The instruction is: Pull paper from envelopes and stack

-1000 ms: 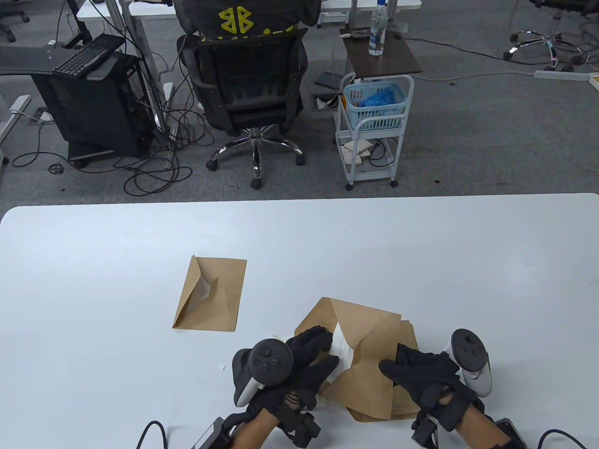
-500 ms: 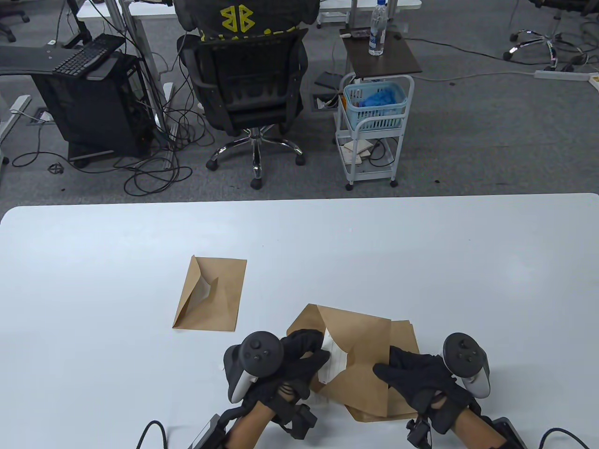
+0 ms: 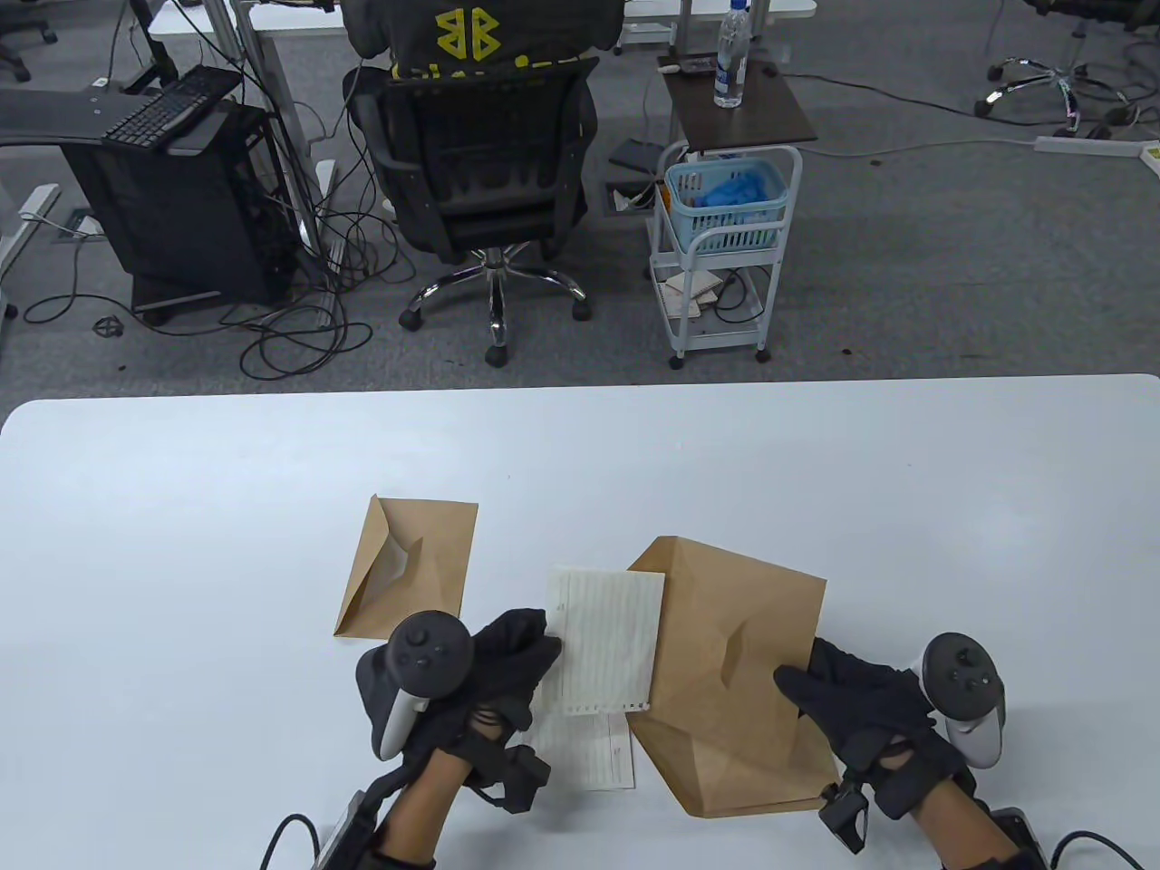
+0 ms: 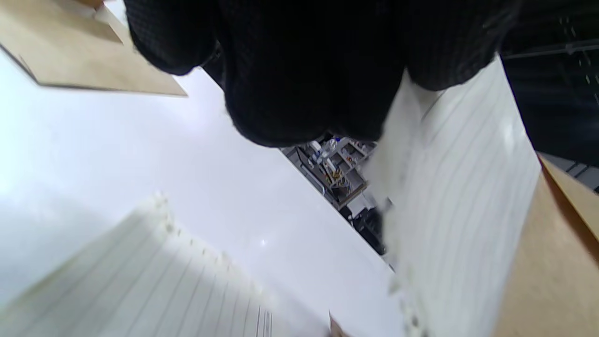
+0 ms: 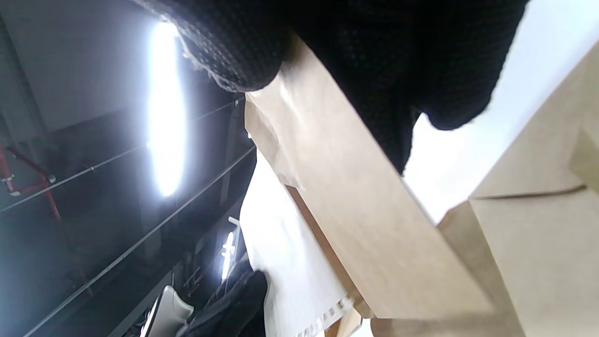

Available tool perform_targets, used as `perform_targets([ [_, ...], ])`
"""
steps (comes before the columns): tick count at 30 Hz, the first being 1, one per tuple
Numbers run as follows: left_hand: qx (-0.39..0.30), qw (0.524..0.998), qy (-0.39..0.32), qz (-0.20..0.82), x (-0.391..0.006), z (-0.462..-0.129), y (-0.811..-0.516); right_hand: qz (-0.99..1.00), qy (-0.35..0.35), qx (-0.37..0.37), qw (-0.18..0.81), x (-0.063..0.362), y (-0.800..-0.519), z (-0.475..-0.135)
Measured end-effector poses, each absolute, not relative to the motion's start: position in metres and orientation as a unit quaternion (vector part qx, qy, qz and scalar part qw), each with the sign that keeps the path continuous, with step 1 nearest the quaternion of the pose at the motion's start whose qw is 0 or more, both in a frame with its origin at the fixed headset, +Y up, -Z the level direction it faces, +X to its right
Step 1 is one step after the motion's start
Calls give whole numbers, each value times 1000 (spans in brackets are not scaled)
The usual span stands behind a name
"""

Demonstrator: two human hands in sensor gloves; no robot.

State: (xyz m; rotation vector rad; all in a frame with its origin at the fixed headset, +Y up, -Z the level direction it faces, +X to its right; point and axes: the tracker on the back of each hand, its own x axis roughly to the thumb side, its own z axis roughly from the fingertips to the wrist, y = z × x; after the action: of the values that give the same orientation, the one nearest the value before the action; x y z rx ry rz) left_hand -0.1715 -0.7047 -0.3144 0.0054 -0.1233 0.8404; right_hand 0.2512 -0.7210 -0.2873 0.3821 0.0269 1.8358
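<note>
My left hand [image 3: 512,652] pinches the left edge of a lined white sheet [image 3: 605,643] and holds it lifted, just left of a brown envelope [image 3: 734,634]. The sheet also shows in the left wrist view [image 4: 463,206]. My right hand [image 3: 838,693] grips the right edge of that envelope and holds it raised; the right wrist view shows it too [image 5: 369,224]. Another brown envelope [image 3: 734,770] lies under it. A lined sheet [image 3: 594,752] lies flat on the table below the held one. A third, opened envelope [image 3: 408,569] lies to the left.
The white table [image 3: 181,507] stretches wide on both sides and toward the far edge. Beyond the far edge are an office chair [image 3: 480,163] with a seated person and a white cart [image 3: 725,245] with a blue basket.
My left hand has pulled the lined sheet out of the envelope to the left. My right hand has lifted the envelope and moved it right and up.
</note>
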Motion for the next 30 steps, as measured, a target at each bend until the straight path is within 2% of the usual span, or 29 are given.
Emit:
perform_targets([
  [7,30,905,-5,424,-200,-310,-716,781,-14,141,608,273,-715,-289],
  [12,27,924,11,381,-206,-310,-722,778,-33,117,616,289,-713,-290],
  [19,-17,948,-33,315,-189,-308,-729,782,-35,94,615,298,-718,-292],
  [22,-23,965,-51,256,-176,-303,-731,783,-34,93,614,297,-718,-292],
  [24,-46,966,-82,242,-167,-303,-734,784,-32,96,612,296,-719,-292],
  [27,-64,966,-91,234,-156,-302,-742,788,-31,101,607,293,-718,-291],
  [30,-63,980,-103,155,-146,-301,-749,788,-30,105,607,291,-718,-290],
])
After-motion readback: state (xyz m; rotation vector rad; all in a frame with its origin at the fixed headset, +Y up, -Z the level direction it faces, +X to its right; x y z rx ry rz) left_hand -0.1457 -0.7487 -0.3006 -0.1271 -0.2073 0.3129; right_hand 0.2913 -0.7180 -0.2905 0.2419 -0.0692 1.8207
